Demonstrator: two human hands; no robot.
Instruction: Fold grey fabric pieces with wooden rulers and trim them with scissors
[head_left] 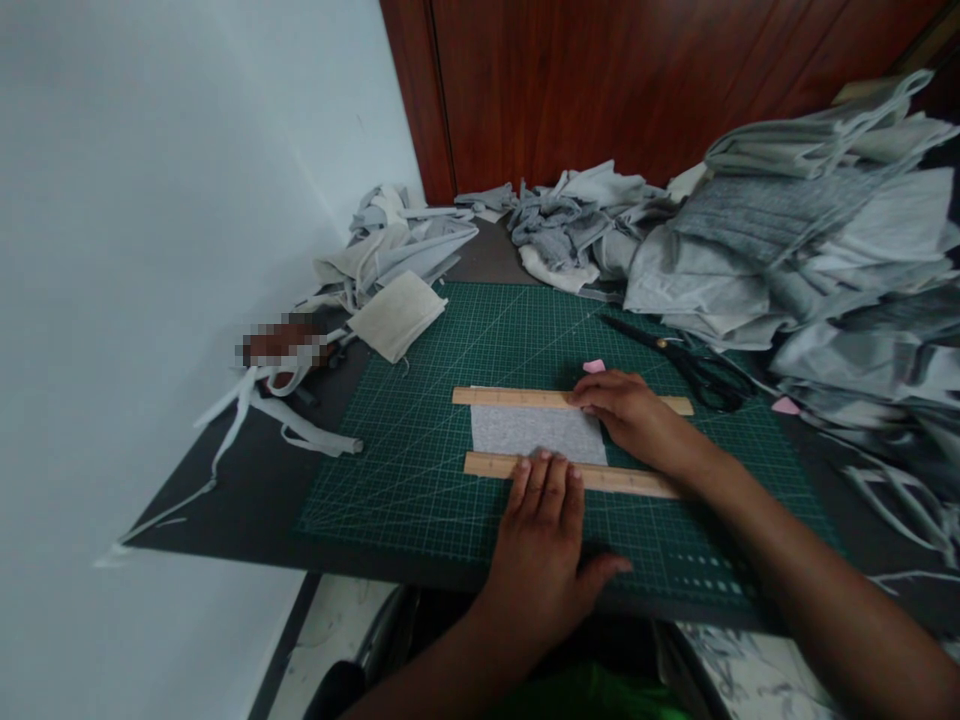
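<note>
— Two wooden rulers lie on the green cutting mat (465, 330), right?
— Yes. The near ruler (630, 481) and the far ruler (517, 397) run along the near and far edges of a grey fabric piece (536, 433) at the mat's middle.
— And the hands?
— The left hand (544, 540) lies flat, fingers spread and grasping nothing, fingertips pressing the near ruler. The right hand (634, 415) rests open across the fabric, fingertips on the far ruler.
— Anything else?
— Black scissors (686, 362) at the mat's far right corner, beside a fabric pile (825, 240).
</note>
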